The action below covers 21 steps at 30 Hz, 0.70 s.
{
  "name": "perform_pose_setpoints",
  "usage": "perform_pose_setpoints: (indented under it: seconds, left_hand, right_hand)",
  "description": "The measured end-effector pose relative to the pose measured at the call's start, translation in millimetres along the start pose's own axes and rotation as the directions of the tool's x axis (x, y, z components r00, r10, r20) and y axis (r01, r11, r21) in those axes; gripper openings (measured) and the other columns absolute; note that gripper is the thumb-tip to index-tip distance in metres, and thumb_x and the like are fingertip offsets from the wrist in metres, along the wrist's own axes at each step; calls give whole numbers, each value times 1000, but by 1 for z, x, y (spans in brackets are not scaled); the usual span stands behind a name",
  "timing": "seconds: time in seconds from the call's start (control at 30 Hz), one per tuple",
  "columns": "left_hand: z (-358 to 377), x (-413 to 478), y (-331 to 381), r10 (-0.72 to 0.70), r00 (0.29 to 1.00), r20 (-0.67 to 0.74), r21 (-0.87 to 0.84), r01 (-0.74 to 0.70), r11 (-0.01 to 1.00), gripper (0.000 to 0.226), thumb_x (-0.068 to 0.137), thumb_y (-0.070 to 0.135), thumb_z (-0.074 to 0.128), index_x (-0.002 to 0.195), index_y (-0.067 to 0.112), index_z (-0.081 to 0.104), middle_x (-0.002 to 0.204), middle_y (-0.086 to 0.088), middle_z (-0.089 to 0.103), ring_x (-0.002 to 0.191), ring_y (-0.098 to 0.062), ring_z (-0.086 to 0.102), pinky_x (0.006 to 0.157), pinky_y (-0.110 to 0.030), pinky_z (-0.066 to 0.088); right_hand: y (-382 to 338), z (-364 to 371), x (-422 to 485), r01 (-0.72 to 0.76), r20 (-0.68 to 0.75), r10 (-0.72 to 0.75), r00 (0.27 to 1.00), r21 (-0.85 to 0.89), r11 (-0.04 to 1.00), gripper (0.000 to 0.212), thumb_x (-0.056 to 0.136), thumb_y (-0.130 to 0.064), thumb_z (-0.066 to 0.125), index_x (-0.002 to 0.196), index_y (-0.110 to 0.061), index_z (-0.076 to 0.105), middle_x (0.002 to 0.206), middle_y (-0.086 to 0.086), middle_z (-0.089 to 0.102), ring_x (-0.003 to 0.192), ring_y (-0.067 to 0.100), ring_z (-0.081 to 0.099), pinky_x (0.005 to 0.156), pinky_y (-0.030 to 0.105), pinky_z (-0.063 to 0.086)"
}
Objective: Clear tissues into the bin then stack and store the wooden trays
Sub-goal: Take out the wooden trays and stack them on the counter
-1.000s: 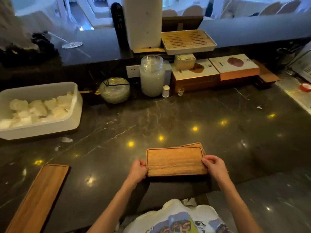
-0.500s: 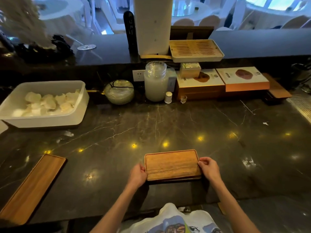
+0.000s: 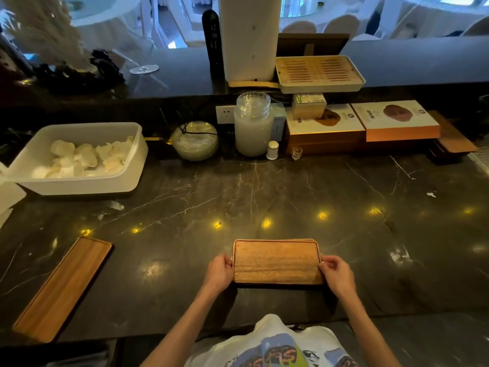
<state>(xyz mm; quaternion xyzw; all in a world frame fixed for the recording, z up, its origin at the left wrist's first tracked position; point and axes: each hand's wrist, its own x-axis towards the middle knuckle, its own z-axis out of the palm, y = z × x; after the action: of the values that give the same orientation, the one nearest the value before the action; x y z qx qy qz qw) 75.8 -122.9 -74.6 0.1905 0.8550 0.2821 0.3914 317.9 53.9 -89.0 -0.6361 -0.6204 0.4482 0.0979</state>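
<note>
A stack of small wooden trays (image 3: pixel 276 261) lies on the dark marble counter (image 3: pixel 264 197) right in front of me, edges lined up. My left hand (image 3: pixel 219 271) grips the stack's left short end and my right hand (image 3: pixel 336 274) grips its right short end. A long narrow wooden tray (image 3: pixel 63 287) lies alone at the front left, angled. At the back left stands a white bin (image 3: pixel 132 165) with crumpled tissues (image 3: pixel 84 157) inside.
Along the back wall stand a glass bowl (image 3: pixel 194 140), a tall glass jar (image 3: pixel 252 123), a small white bottle (image 3: pixel 272 150), a tiny glass (image 3: pixel 297 152) and flat boxes (image 3: pixel 362 125). A slatted tray (image 3: pixel 318 72) and a white cylinder (image 3: pixel 250 35) sit on the upper ledge.
The lower tray that stuck out at the back right a second ago now sits squared under the top one. Both hands stayed on the stack's ends.
</note>
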Motion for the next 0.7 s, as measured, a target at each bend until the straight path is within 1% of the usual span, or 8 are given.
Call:
perform_pose_setpoints:
  seconds: [0.1,0.23,0.37,0.43,0.5,0.57,0.63,0.7]
  left_hand:
    - [1,1,-2,14,1000,-1,-6,-14,1000,16,83,2,54,77,15,48,80,-9,61,74,-23,58,64,-35,46]
    - [3,2,-7,5,1000,22,-39,-4,999,21,81,2,62,80,18,48,77,-3,59,69,-16,58,62,-31,48]
    - [12,2,-8,64,998,-6,-66,-64,996,23,86,15,65,108,13,57,93,0,65,85,-12,63,69,-25,52]
    - [15,0,-6,80,997,-23,-50,-81,995,29,90,18,61,118,11,58,107,-3,66,95,-14,63,78,-27,53]
    - [17,0,-4,96,995,-28,-39,-97,994,27,93,18,56,119,10,59,107,-1,66,101,-17,64,84,-31,55]
    - [18,1,-1,98,995,-29,-48,-99,994,26,95,17,53,119,10,60,108,-3,67,103,-19,65,87,-36,56]
    - [18,2,0,95,995,-37,-41,-96,995,28,96,16,51,122,10,59,112,-6,68,105,-20,65,89,-38,56]
    - [16,3,-1,89,995,-38,-50,-91,995,29,96,16,51,123,11,60,113,-6,69,105,-21,66,91,-41,56]
  right_hand:
    - [-2,-3,-1,33,-4,-33,999,-4,999,20,91,-12,62,111,-10,64,89,-1,62,82,13,57,61,21,43]
    - [-5,-4,-1,54,-7,-54,998,-14,998,21,92,-15,61,113,-14,62,95,1,65,85,15,58,72,31,49]
    - [-3,-4,1,77,18,-76,997,-39,996,26,93,-21,59,118,-13,60,108,7,68,88,15,58,71,29,48]
    - [-3,-3,0,79,19,-79,997,-2,997,37,96,-30,54,128,-10,56,121,10,64,102,19,59,85,34,51]
    - [-3,0,-1,79,30,-81,996,74,994,45,98,-38,46,134,-12,52,129,8,59,118,25,55,99,41,46]
    - [-6,3,-2,49,62,-61,996,176,983,40,99,-41,41,127,-17,59,125,7,62,120,27,55,102,48,45]
    - [-10,4,-4,25,75,-43,996,232,972,38,100,-32,45,132,-17,56,130,8,60,121,24,55,103,48,45]
    - [-11,6,-6,61,56,-74,996,204,977,41,97,-16,51,138,-12,50,135,9,58,119,20,55,102,41,47]
